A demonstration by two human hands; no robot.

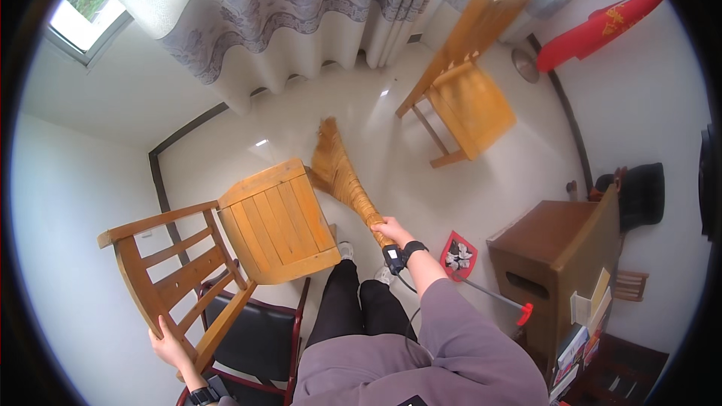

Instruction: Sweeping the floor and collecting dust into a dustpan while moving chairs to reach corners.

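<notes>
My left hand [170, 344] grips the backrest of a wooden chair [278, 233] on the left, its fingers around the side rail. The chair has a slatted seat and a ladder back. My right hand [394, 231] is closed around the handle of a straw broom [350, 186]. The broom's bristles point away from me, spread beside the chair seat's far right corner. Whether they press on the floor I cannot tell. A band with a small black device sits at each wrist.
A second wooden chair [470, 105] stands at the far right. Patterned curtains [301, 22] hang behind. Near my right lie a red dustpan [459, 256] holding crumpled scraps and a brown wooden desk [538, 244] with books. A black-padded chair [252, 338] stands at lower left; a red banner [602, 34] hangs on the right wall.
</notes>
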